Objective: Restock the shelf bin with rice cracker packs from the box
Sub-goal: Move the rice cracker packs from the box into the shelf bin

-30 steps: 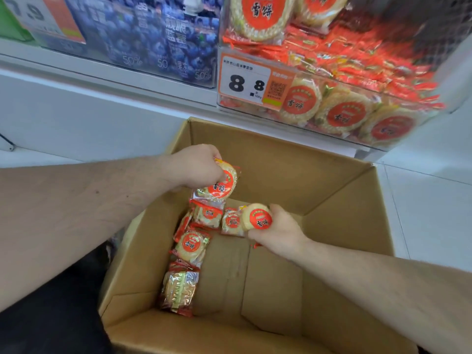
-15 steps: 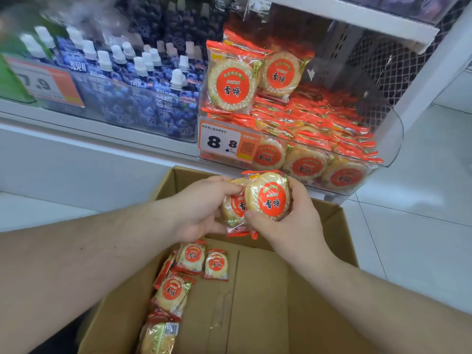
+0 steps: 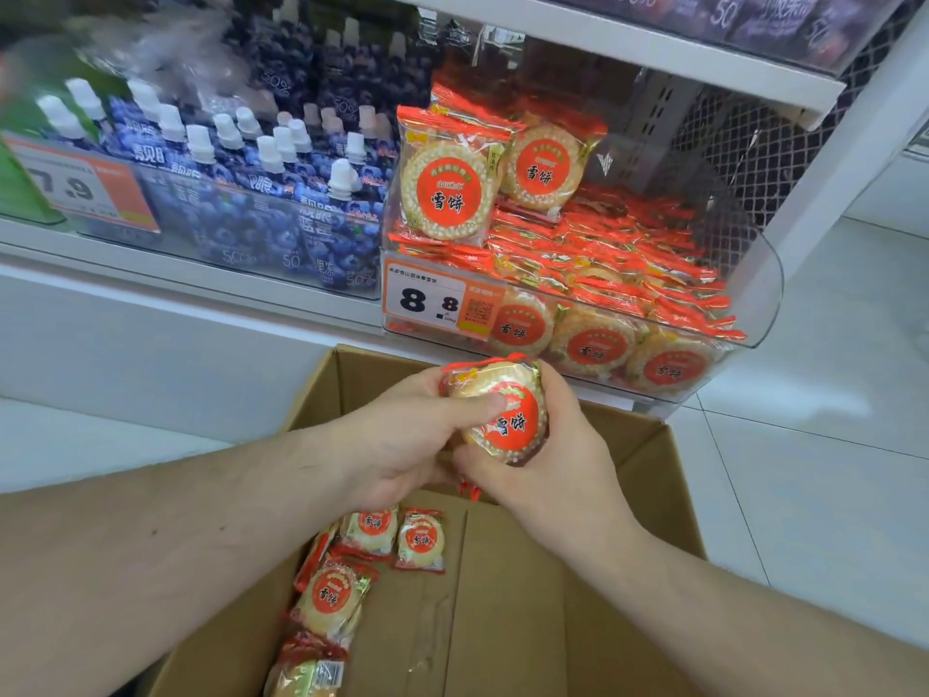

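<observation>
My left hand [image 3: 402, 440] and my right hand [image 3: 563, 460] press together around stacked rice cracker packs [image 3: 502, 420], round crackers in clear wrap with a red label. They hover above the far edge of the open cardboard box [image 3: 653, 460]. Several more packs [image 3: 332, 596] lie along the box's left side. Just beyond, the clear shelf bin [image 3: 759, 274] holds many of the same packs, with two standing upright at its back left [image 3: 442, 188].
A price tag reading 8.8 [image 3: 432, 304] is fixed to the bin's front left. Left of the bin stand blueberry jelly pouches with white caps [image 3: 281, 193]. A white shelf board [image 3: 653, 52] runs above the bin. White floor tiles [image 3: 829, 445] lie right of the box.
Both hands lifted packs out of the box and brought them together into one stack near the box's far edge. The view tilted up, showing more of the bin.
</observation>
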